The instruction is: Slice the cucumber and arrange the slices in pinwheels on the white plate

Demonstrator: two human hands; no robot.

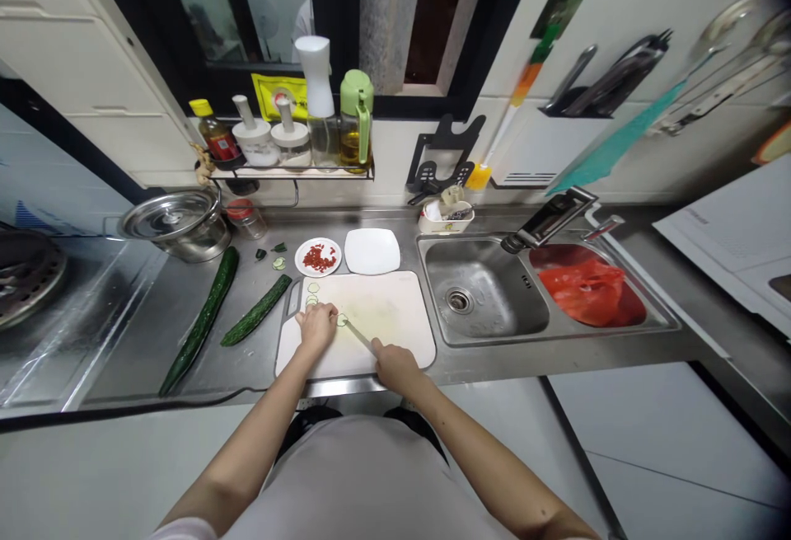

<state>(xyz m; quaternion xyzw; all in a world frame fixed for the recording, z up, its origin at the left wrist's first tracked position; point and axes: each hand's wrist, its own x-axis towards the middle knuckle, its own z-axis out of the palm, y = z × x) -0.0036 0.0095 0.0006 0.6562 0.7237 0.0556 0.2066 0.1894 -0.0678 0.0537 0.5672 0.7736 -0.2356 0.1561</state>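
Observation:
My right hand (pixel 396 368) is wrapped round the handle of a knife (pixel 359 335). Its blade points up and left over the white cutting board (pixel 401 309), the tip at a thin cucumber slice (pixel 342 321). Pinched fingers of my left hand (pixel 317 326) meet the left edge of that slice. Several more cucumber slices (pixel 313 288) lie at the board's upper left, just beyond my left hand. Left of the board rest a shorter cucumber (pixel 256 312) with a cut end and a long whole cucumber (pixel 201 321).
Behind the board stand a plate of chopped red pieces (pixel 302 264) and a white square plate (pixel 372 251). Cucumber ends (pixel 279 263) lie nearby. A steel pot (pixel 203 241) is at the left; the sink (pixel 494 321) and a red plastic bag (pixel 584 288) are right. A bottle rack (pixel 290 173) hangs behind.

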